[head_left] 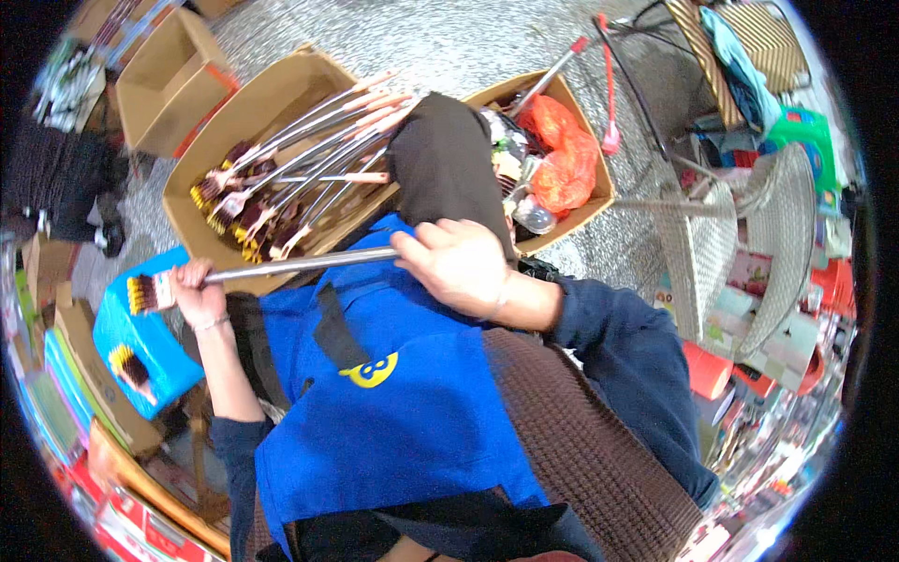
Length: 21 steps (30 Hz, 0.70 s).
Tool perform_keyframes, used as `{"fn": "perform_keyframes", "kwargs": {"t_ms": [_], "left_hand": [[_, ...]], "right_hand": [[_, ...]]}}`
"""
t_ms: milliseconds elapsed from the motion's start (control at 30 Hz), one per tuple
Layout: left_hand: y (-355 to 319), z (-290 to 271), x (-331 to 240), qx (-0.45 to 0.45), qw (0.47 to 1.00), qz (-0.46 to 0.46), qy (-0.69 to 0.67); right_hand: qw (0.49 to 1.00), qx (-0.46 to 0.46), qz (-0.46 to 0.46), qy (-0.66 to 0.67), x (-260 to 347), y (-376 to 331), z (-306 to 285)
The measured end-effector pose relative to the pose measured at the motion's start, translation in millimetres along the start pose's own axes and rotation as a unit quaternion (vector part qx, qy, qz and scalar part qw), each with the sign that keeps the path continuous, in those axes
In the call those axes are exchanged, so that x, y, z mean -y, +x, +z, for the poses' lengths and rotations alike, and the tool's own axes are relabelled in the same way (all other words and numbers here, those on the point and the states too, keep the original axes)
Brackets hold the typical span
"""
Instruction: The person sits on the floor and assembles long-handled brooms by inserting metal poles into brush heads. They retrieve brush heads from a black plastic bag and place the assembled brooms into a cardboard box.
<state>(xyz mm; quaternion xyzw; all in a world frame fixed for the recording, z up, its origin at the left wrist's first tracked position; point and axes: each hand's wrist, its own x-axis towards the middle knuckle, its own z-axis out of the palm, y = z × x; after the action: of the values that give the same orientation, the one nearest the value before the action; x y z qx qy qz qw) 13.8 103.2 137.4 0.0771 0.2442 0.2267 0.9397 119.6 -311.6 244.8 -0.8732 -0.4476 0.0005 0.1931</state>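
Observation:
A long-handled brush (300, 264) lies level across my lap, with a metal tube handle and dark and yellow bristles at its left end. My left hand (199, 294) is closed around the handle just beside the brush head. Near the other end of the tube, my right hand (461, 269) wraps over it, hiding that end. Below my left hand, a loose brush head (134, 370) with yellow bristles rests on a bright blue plastic surface (120, 320). Beyond my lap, several similar brushes (318, 140) with pink handle ends lie in a cardboard box (184, 178).
A second cardboard box (602, 185) on the right holds a red plastic bag (562, 155) and mixed small items. An open carton (169, 80) stands at the far left. White woven chairs (698, 262) and a long red-ended stick (611, 89) are on the right.

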Motion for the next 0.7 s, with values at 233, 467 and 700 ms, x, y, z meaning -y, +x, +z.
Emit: {"fn": "perform_keyframes", "kwargs": {"t_ms": [233,467,700], "left_hand": [[-20.8,55.5,17.3,0.082,0.995,-0.049,0.031],[-19.0,118.7,25.9,0.119,0.989,-0.048,0.07],[-18.1,142.5,35.9,0.176,0.969,-0.052,0.167]], "right_hand": [[0.996,-0.016,0.043,0.081,0.9,-2.2,23.9],[0.984,-0.089,0.084,0.128,-8.9,-7.8,24.5],[0.967,-0.114,0.103,0.203,-17.1,-14.9,24.4]]}}
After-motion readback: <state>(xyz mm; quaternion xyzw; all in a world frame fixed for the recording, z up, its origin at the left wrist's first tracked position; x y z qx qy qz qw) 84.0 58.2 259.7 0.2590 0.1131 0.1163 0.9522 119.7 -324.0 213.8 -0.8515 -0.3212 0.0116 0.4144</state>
